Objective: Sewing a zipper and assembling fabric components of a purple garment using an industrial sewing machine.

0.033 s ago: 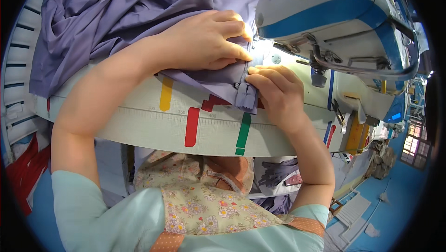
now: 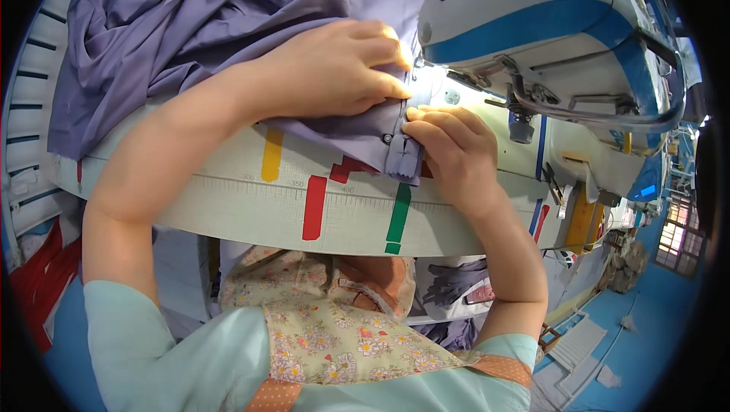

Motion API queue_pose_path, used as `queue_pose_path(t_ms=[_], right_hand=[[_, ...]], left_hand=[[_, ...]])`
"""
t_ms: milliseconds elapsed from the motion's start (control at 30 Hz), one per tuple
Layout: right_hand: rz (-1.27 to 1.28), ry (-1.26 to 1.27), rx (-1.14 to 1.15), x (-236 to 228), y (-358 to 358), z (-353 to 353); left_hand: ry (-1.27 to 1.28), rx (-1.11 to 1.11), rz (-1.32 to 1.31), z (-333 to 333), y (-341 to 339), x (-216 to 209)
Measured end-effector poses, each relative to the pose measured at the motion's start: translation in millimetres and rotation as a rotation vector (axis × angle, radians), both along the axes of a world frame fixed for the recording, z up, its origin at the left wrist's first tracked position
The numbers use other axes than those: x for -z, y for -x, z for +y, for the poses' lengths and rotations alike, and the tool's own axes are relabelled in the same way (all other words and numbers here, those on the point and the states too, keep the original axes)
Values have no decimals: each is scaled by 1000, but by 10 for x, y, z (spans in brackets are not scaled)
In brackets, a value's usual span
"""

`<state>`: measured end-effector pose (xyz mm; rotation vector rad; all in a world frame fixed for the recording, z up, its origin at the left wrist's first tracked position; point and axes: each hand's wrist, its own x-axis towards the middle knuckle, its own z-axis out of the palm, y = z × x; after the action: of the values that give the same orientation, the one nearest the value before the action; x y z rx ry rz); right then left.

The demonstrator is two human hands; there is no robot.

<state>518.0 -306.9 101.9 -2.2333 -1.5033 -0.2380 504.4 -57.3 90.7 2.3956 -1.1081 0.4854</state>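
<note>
Purple fabric [image 2: 228,9] is heaped over the left of the sewing table, and its right edge runs up to the lit needle area of a white and blue sewing machine [image 2: 525,24]. Along that edge lies a zipper [image 2: 404,155] with its tape end hanging toward me. My left hand [image 2: 346,70] rests on the fabric just left of the needle area, its bent fingertips gripping the cloth edge by the zipper. Closer to me, my right hand [image 2: 452,138] pinches the zipper tape between thumb and fingers. Bright light and the machine head hide the needle.
Yellow tape [image 2: 271,153], red tape [image 2: 314,208] and green tape [image 2: 398,218] strips cross the ruler scale on the table's front edge. Small snips [image 2: 553,182] lie at the right. Red cloth [image 2: 47,283] hangs at the lower left.
My left hand and forearm have shifted very slightly, with the thumb side a little nearer to me. The right hand stays in place on the zipper.
</note>
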Motion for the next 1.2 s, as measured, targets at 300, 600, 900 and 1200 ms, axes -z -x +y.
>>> queue_pose_path(t_ms=[300,600,900,1200], right_hand=[[395,-35,-51,-177,6,-121],[188,-95,-59,-29,58,-91],[215,-177,-8,7,29,-54],[525,-239,190,-58,65,12]], left_hand=[[59,-25,172,-166,780,-45],[33,-34,157,-142,806,-28],[0,-26,153,-185,810,-146],[297,-343,283,-522,583,-269]])
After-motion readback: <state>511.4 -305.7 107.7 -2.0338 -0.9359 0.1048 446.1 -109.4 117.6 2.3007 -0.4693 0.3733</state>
